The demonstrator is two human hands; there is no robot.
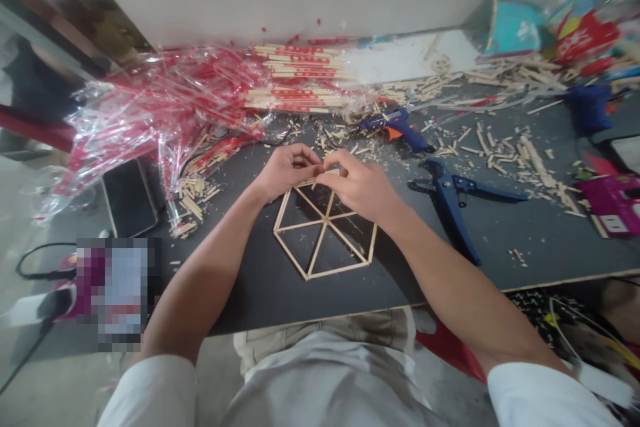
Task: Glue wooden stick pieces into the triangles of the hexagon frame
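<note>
A hexagonal frame of pale wooden sticks (pixel 326 220), with spokes meeting in its middle, lies on the dark table (pixel 270 300). At its far edge my left hand (pixel 293 170) is closed, thumb and fingers pinched together by the top side. My right hand (pixel 357 183) faces it, also pinching, with its fingertips almost against those of the left. Whatever sits between the fingertips is mostly hidden; the frame's far stick runs under both hands.
Behind the hands lies a blue glue gun (pixel 395 128). Blue cutters (pixel 453 203) rest to the right. Bundled chopsticks (pixel 300 67), red-printed plastic wrappers (pixel 165 100) and wood scraps (pixel 493 147) spread along the back. A phone (pixel 131 199) lies left.
</note>
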